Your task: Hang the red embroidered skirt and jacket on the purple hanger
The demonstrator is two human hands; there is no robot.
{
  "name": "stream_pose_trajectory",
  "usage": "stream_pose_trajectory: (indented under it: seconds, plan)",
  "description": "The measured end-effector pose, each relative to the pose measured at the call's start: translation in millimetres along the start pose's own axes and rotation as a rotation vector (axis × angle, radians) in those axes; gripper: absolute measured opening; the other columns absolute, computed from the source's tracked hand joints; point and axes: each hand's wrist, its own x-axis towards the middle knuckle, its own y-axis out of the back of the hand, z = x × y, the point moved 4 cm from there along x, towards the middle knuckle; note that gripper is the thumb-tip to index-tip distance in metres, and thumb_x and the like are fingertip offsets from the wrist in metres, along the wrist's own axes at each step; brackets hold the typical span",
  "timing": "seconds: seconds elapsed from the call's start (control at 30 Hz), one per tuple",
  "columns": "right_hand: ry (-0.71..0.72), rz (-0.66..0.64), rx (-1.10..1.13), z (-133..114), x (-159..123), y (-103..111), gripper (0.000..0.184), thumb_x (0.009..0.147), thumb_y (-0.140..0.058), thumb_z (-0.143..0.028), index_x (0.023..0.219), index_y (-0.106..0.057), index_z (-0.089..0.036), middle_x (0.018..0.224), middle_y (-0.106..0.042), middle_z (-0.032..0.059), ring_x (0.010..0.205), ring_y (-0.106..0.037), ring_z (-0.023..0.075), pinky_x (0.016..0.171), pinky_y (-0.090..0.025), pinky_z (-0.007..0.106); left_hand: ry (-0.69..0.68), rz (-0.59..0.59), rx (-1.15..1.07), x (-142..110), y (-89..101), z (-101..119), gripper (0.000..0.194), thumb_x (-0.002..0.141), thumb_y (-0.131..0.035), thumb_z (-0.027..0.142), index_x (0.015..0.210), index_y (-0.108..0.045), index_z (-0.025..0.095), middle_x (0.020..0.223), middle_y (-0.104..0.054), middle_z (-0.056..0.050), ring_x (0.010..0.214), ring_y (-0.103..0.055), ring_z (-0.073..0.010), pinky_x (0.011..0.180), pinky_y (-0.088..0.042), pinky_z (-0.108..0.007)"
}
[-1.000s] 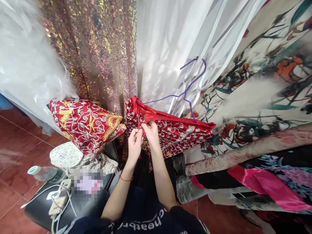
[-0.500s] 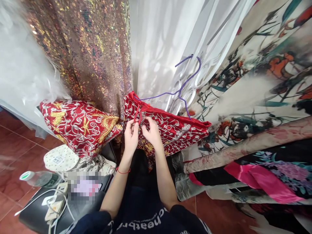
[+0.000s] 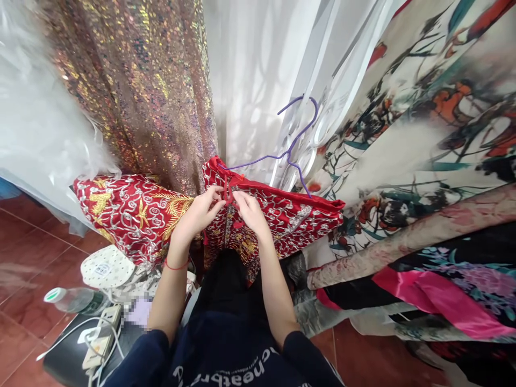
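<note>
A red skirt-like garment with silver and gold embroidery hangs by its waistband from a purple hanger. A red ribbon tie is looped at the front of the waistband. My left hand, with a red string round the wrist, pinches the ribbon from the left. On the other side, the fingertips of my right hand are closed on the ribbon too, close against the cloth. Loose red ends dangle below both hands. The exact form of the knot is hidden by my fingers.
Left of me lies matching red embroidered cloth. Below it are a spotted white cap, a plastic bottle and a power strip with cables. A sequined fabric hangs behind; floral garments hang at right.
My left hand has moved left and turned sideways, drawing away from my right hand. The ribbon is now looped close to the waistband, with loose ends hanging below.
</note>
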Motion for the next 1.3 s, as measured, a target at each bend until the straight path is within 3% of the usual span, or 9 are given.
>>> stream_pose_trajectory:
  seconds: [0.17,0.43,0.63,0.73,0.87,1.0,1.13,1.2,1.3]
  plan:
    - [0.012,-0.241,-0.008,-8,-6,12,0.040,0.089,-0.059,-0.057,0.079,-0.069,-0.020,0.056,-0.037,-0.0067,0.053,-0.030,0.0096,0.054,-0.029,0.024,-0.039,-0.109,0.169,9,19.5,-5,0.019,0.091,-0.055,0.035,0.088,-0.068,0.021,0.089,-0.072,-0.005,0.081,-0.063,-0.0198,0.078,-0.045,-0.031]
    - [0.057,0.144,0.128,-14,-6,43,0.028,0.088,-0.061,-0.046,0.085,-0.069,-0.020,0.081,-0.067,0.0011,0.073,-0.061,0.0157,0.072,-0.049,0.028,0.054,0.387,0.584,39,47.2,-11,0.023,0.094,-0.049,0.032,0.081,-0.063,0.020,0.089,-0.062,-0.010,0.092,-0.054,-0.0272,0.092,-0.042,-0.044]
    - [0.031,0.471,0.167,-12,-14,57,0.029,0.088,-0.059,-0.048,0.084,-0.064,-0.020,0.074,-0.066,0.0011,0.067,-0.062,0.0152,0.069,-0.052,0.029,0.099,0.451,0.548,53,47.7,-26,0.020,0.092,-0.047,0.029,0.077,-0.057,0.020,0.087,-0.062,-0.010,0.091,-0.055,-0.0255,0.095,-0.043,-0.043]
    - [0.052,0.517,0.076,-14,-15,57,0.031,0.091,-0.053,-0.048,0.081,-0.062,-0.020,0.073,-0.065,0.0010,0.071,-0.063,0.0153,0.070,-0.050,0.027,0.033,0.465,0.313,49,43.9,-23,0.016,0.094,-0.044,0.029,0.086,-0.055,0.020,0.085,-0.063,-0.007,0.082,-0.058,-0.0200,0.087,-0.047,-0.036]
    - [-0.022,0.369,-0.025,-13,-14,47,0.036,0.097,-0.045,-0.046,0.078,-0.064,-0.021,0.053,-0.056,-0.0037,0.053,-0.055,0.0136,0.062,-0.044,0.026,-0.061,0.300,-0.085,42,39.7,-10,0.019,0.093,-0.041,0.025,0.100,-0.058,0.021,0.075,-0.059,-0.002,0.065,-0.054,-0.0139,0.068,-0.047,-0.028]
    - [-0.148,0.114,-0.249,-4,-5,25,0.029,0.095,-0.053,-0.036,0.071,-0.063,-0.023,0.044,-0.054,-0.0055,0.046,-0.055,0.0140,0.063,-0.045,0.027,-0.067,0.084,0.098,39,33.1,1,0.027,0.083,-0.043,0.021,0.077,-0.069,0.020,0.078,-0.063,-0.004,0.072,-0.056,-0.0162,0.076,-0.047,-0.030]
    - [-0.218,-0.026,0.107,9,17,-5,0.018,0.095,-0.049,-0.033,0.097,-0.063,-0.021,0.057,-0.065,-0.0054,0.045,-0.059,0.0110,0.056,-0.046,0.023,0.019,-0.127,0.202,40,14.5,-6,0.031,0.078,-0.045,0.024,0.075,-0.075,0.021,0.083,-0.072,-0.003,0.079,-0.062,-0.0196,0.081,-0.047,-0.031]
    - [-0.249,-0.015,0.286,13,27,-14,0.025,0.096,-0.045,-0.035,0.103,-0.061,-0.018,0.055,-0.062,-0.0068,0.040,-0.053,0.0086,0.049,-0.040,0.021,0.075,-0.108,0.196,40,8.4,-11,0.031,0.079,-0.046,0.025,0.077,-0.077,0.020,0.078,-0.073,-0.003,0.070,-0.060,-0.0183,0.073,-0.045,-0.029]
    - [-0.238,0.045,0.334,15,30,-16,0.027,0.090,-0.054,-0.040,0.097,-0.065,-0.016,0.045,-0.050,-0.0107,0.038,-0.041,0.0062,0.045,-0.031,0.020,0.104,0.152,0.246,39,10.4,-14,0.031,0.085,-0.048,0.030,0.076,-0.075,0.017,0.069,-0.069,-0.005,0.061,-0.052,-0.0164,0.066,-0.041,-0.029]
